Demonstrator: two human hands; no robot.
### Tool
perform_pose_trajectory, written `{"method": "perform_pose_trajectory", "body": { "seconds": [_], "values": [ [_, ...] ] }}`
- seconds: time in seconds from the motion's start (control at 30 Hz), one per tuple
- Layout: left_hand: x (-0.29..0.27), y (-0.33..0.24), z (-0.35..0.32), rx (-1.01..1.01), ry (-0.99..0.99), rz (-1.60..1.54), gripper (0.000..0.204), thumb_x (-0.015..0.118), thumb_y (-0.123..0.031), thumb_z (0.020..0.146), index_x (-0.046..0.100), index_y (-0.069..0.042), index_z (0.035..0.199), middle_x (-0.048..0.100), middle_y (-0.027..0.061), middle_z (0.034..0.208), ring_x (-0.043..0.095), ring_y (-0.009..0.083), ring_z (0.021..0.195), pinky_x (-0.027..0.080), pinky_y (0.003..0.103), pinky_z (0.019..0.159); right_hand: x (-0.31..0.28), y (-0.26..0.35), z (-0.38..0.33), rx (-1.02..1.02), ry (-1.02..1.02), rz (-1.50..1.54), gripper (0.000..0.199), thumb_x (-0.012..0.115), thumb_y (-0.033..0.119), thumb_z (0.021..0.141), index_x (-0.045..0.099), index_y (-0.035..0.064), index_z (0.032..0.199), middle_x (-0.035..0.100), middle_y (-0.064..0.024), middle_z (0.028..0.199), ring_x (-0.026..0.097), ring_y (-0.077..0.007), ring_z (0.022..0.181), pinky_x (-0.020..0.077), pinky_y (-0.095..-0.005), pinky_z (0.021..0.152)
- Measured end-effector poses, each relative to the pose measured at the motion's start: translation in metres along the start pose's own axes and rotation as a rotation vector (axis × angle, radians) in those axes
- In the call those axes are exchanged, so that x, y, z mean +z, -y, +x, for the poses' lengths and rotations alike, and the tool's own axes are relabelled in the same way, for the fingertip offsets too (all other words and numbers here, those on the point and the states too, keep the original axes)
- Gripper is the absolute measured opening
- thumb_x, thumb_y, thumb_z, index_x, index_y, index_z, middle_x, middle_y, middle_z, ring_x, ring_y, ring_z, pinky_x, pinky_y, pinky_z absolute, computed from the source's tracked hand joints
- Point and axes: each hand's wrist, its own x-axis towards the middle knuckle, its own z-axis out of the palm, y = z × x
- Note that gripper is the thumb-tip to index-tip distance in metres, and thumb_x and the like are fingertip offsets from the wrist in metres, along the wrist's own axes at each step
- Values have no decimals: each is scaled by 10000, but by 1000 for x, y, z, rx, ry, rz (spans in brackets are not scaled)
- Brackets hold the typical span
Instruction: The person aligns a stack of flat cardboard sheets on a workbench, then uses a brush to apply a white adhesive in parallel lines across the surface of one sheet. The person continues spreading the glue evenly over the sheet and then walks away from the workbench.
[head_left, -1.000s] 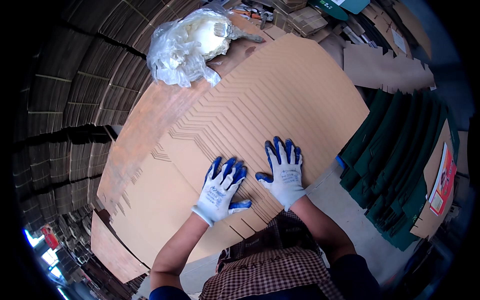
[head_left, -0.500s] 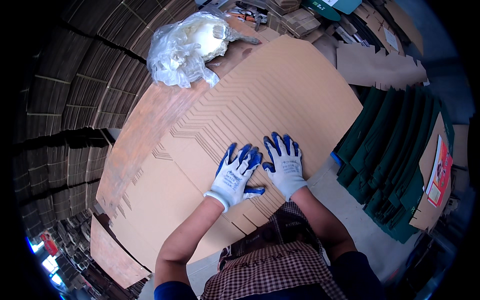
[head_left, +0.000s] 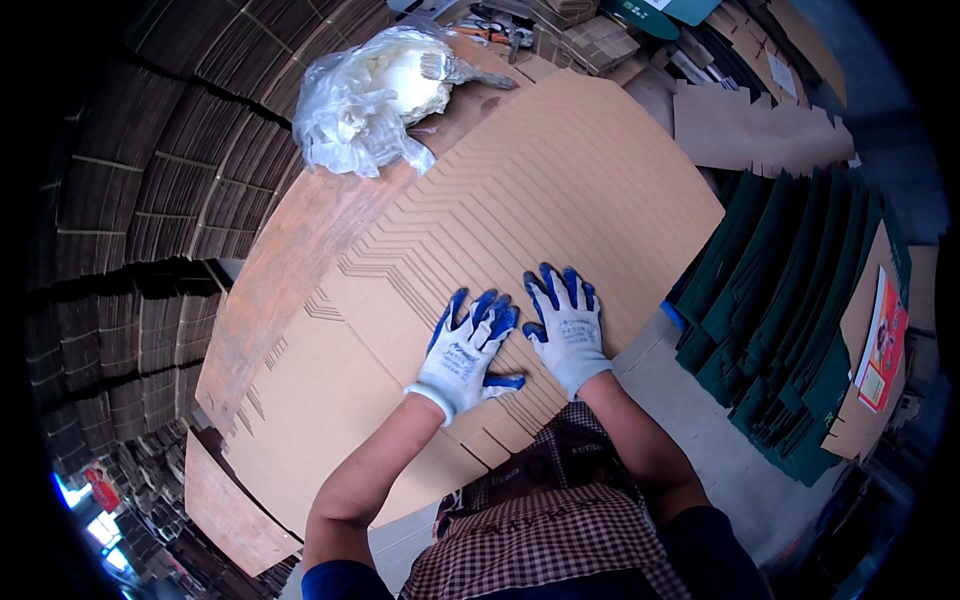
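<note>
At frame centre, fanned tan cardboard sheets (head_left: pixel 540 190) are being touched by the spread, ungrasping, white-and-blue-gloved left hand (head_left: pixel 464 352) and right hand (head_left: pixel 567 328), uneven pressure possibly risking skew.

We see our left hand (head_left: pixel 466 348) and right hand (head_left: pixel 568 335) side by side, palms down, near each other but apart (both are gloved in white and blue). The fingers spread slightly and point away from us; the left thumb (head_left: pixel 505 382) juts rightward, the right thumb (head_left: pixel 535 332) leftward. Our left forearm (head_left: pixel 378 462) and right forearm (head_left: pixel 638 430) slant inward, elbows bent.
</note>
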Motion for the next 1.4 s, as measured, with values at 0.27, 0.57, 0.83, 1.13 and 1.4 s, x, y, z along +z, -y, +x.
{"method": "perform_pose_trajectory", "body": {
  "seconds": [0.27,0.57,0.83,1.13,1.4],
  "values": [
    [-13,0,-2,-24,26,58,916,659,-625,801,451,-34,1468,366,163,1576,278,338,1491,94,560,1246,-4,-10,-7,13,-110,98,686,677,324,880,428,174,1501,388,-92,1555,319,-361,1443,239,-543,1173],
    [-20,33,4,-100,-73,177,810,671,-504,845,429,-101,1505,326,143,1604,247,344,1502,112,579,1236,-22,-35,-101,108,-80,174,419,651,297,898,630,117,1276,651,-112,1226,617,-275,1092,476,-443,900],
    [-14,29,10,-154,-73,205,847,683,-551,834,411,-148,1527,363,113,1590,275,326,1492,124,561,1237,36,-11,-147,52,-78,-94,517,590,328,947,531,47,1376,572,-163,1311,561,-332,1171,446,-511,963],
    [-12,30,11,-146,-85,214,844,688,-542,837,406,-153,1530,359,111,1593,275,330,1493,137,565,1231,11,-26,-126,291,-31,508,499,721,285,877,578,56,1296,612,-172,1218,599,-349,1122,489,-445,951],
    [-16,31,10,-135,-58,218,850,685,-541,842,396,-145,1536,348,120,1599,269,341,1496,137,570,1231,37,-49,-113,553,153,1113,294,734,121,850,698,50,1133,669,-126,1145,685,-291,988,546,-367,879]
  ]
}}
